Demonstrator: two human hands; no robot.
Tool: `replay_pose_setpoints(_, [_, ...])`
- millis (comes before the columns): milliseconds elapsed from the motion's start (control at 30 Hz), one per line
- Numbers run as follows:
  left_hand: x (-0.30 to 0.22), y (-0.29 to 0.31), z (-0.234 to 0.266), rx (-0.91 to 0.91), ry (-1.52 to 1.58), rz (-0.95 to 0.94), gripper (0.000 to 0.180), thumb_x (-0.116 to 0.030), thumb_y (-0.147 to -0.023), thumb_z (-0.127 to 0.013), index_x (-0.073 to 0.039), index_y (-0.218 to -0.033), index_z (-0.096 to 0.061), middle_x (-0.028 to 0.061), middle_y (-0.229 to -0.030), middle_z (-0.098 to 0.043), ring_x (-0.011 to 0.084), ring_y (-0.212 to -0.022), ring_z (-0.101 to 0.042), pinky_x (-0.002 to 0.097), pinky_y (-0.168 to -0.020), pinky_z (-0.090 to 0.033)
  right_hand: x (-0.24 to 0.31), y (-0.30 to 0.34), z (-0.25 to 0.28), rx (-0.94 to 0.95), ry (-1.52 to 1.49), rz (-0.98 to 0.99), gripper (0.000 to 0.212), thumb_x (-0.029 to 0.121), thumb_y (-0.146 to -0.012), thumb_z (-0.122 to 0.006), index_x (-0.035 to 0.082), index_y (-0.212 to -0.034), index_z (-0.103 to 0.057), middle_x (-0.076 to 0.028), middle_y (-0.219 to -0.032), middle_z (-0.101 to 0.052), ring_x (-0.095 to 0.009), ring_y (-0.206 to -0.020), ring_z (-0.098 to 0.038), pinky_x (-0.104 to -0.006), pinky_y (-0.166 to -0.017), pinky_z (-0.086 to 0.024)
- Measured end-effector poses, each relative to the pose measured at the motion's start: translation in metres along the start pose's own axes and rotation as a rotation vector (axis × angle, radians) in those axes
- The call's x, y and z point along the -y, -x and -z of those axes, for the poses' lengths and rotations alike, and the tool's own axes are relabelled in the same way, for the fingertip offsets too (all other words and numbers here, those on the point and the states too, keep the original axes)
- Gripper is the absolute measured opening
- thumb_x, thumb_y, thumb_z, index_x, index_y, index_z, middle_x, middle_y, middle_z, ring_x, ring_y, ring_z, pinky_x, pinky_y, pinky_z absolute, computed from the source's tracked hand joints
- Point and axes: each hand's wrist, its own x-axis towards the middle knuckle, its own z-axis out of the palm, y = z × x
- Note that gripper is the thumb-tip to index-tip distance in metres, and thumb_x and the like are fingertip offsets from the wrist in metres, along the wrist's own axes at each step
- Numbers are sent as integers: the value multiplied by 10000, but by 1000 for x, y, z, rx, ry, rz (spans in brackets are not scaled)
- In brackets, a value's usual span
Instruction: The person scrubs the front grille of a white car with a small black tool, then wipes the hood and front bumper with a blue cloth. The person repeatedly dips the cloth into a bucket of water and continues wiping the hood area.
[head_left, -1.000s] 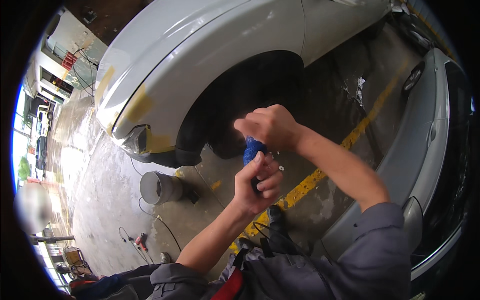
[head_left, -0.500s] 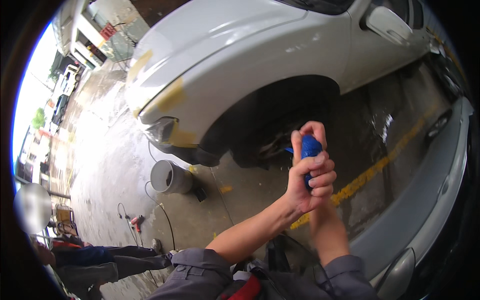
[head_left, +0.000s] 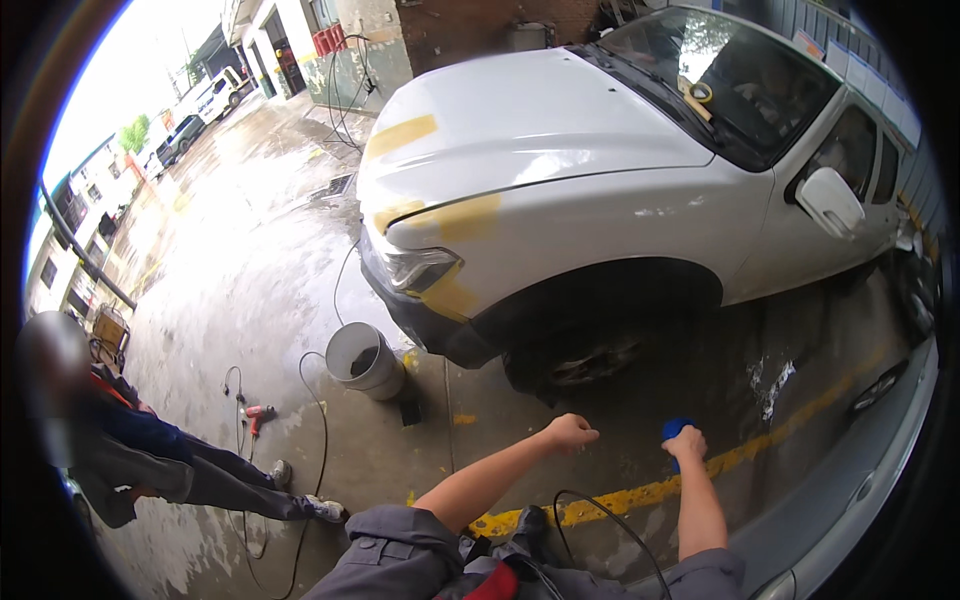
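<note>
My right hand (head_left: 690,443) grips a crumpled blue cloth (head_left: 677,429), which bulges out at the far side of the fist and hangs below it. To its left, my left hand (head_left: 571,433) is apart from the cloth, fingers curled in, and nothing shows in it. Both forearms reach forward over the floor. Beyond them stands a white pickup (head_left: 600,205) with yellowish filler patches (head_left: 465,218) on its hood, fender and around the headlight (head_left: 418,268). Its front wheel (head_left: 590,365) sits in the dark arch just past my hands.
A grey bucket (head_left: 365,362) stands by the front bumper. A red power tool (head_left: 258,414) and cables (head_left: 322,420) lie on the wet floor. At left stands another person (head_left: 140,440). A silver car (head_left: 840,500) borders the right, beside a yellow floor line (head_left: 640,496).
My hands have come apart and lowered. Both were around the blue cloth; now only my right hand holds it, farther right. The view has tilted up, showing more of the pickup.
</note>
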Motion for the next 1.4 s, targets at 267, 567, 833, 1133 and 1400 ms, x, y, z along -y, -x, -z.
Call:
replay_pose_setpoints(267, [12, 58, 18, -464, 537, -68, 735, -509, -858, -765, 31, -1312, -560, 171, -1115, -675, 244, -946, -692, 391, -768, -582, 159, 181, 1, -242, -367, 856, 434, 293, -724, -849, 58, -1034, -656, -193, -1039, -703, -379, -992, -685, -471, -837, -562])
replay_pose_setpoints(567, [92, 224, 118, -247, 957, -540, 308, -212, -1023, -639, -162, -1304, -526, 4, -1144, -634, 140, -1048, -631, 336, -885, -544, 216, 265, 11, 121, -830, 968, 458, 414, -1068, -486, 16, -1245, -628, -241, -1057, -704, -388, -1008, -692, -395, -840, -527])
replay_pose_setpoints(833, [172, 309, 159, -654, -149, -575, 218, -121, -927, -710, -40, -1128, -688, 64, -976, -653, 166, -958, -659, 303, -820, -522, 228, 280, 28, 127, -1116, 943, 259, 260, -990, -653, 1, -992, -671, -82, -842, -674, -145, -806, -648, -294, -747, -513])
replay_pose_setpoints(1133, [163, 307, 122, -385, 262, -935, 577, -101, -846, -800, -71, -1347, -516, 80, -1176, -638, 210, -1115, -638, 385, -956, -527, 300, 390, 92, 699, -1033, 1167, 407, 347, -996, -636, 1, -1210, -656, -82, -1095, -665, -140, -1031, -618, -282, -920, -495])
replay_pose_setpoints(1400, [168, 277, 92, -296, 1098, -502, 473, -372, -959, -717, 36, -1184, -634, 75, -1097, -675, 165, -944, -649, 307, -799, -529, 306, 342, 11, 82, -746, 1060, 511, 375, -927, -730, 1, -1263, -644, -137, -1061, -724, -195, -919, -686, -315, -815, -551])
